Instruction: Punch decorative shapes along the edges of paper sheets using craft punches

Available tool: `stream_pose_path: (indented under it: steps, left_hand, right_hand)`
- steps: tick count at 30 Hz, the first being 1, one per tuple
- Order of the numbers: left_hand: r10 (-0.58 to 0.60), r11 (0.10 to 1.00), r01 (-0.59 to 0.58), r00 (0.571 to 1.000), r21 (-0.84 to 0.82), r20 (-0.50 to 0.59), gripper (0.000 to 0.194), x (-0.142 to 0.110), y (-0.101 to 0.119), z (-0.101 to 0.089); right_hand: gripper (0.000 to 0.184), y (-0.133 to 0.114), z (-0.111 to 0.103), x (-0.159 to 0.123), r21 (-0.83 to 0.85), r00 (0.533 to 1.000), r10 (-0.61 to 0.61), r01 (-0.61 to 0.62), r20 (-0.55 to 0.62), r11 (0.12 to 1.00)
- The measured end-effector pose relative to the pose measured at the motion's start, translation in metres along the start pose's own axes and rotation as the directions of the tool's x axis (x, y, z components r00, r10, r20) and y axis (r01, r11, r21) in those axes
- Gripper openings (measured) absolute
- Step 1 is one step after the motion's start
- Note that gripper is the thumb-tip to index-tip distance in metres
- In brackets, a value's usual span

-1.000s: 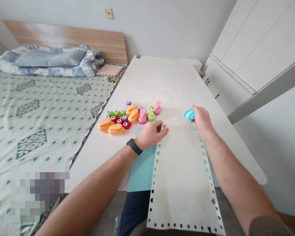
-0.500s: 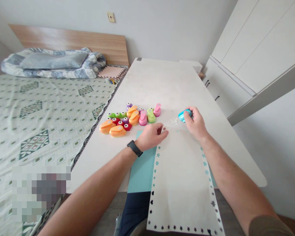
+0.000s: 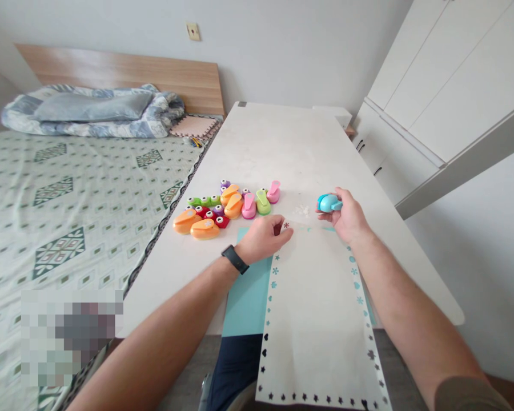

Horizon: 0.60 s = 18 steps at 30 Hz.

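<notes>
A long white sheet of paper [image 3: 317, 308] lies over a light blue sheet [image 3: 246, 302] and hangs off the table's near edge. Small flower, star, heart and leaf holes run along its borders. At its far left corner, beside a flower-shaped hole, my left hand [image 3: 263, 237] pinches the paper. My right hand [image 3: 351, 217] is just past the far right corner, closed around a blue craft punch [image 3: 329, 203] with its lever facing up. Small white paper cutouts [image 3: 302, 210] lie on the table left of the punch.
Left of the paper stand several craft punches: orange ones [image 3: 205, 228], a pink one [image 3: 249, 205], a light green one [image 3: 263, 201] and small red ones [image 3: 221, 221]. The white table [image 3: 282, 142] borders a bed [image 3: 89, 188] on the left and white cabinets [image 3: 411, 142] on the right.
My right hand has turned and shifted slightly right, so the blue punch now shows its lever side up. My left hand stays at the paper's corner.
</notes>
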<state>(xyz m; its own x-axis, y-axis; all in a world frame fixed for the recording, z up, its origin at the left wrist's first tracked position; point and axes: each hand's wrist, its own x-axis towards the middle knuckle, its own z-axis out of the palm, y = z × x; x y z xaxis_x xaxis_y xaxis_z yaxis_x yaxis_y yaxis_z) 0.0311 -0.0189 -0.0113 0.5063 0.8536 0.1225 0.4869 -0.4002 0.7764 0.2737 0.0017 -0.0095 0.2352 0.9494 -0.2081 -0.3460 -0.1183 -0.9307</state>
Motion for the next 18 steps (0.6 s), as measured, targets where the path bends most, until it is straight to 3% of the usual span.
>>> stream_pose_path:
  steps: [9, 18]
  left_hand:
    - [0.013, 1.0, -0.012, 1.0, 0.019, -0.009, 0.024, -0.0004, -0.0012, 0.001]
    - [0.026, 0.999, -0.026, 1.0, 0.024, -0.01, 0.025, -0.0004, -0.0003, 0.0011]
  right_hand:
    - [0.037, -0.0036, -0.0009, -0.0016, 0.004, 0.992, 0.105, -0.106, 0.063, 0.994]
    - [0.034, -0.0072, 0.004, -0.0051, -0.001, 0.988, 0.144, -0.144, 0.064, 0.99]
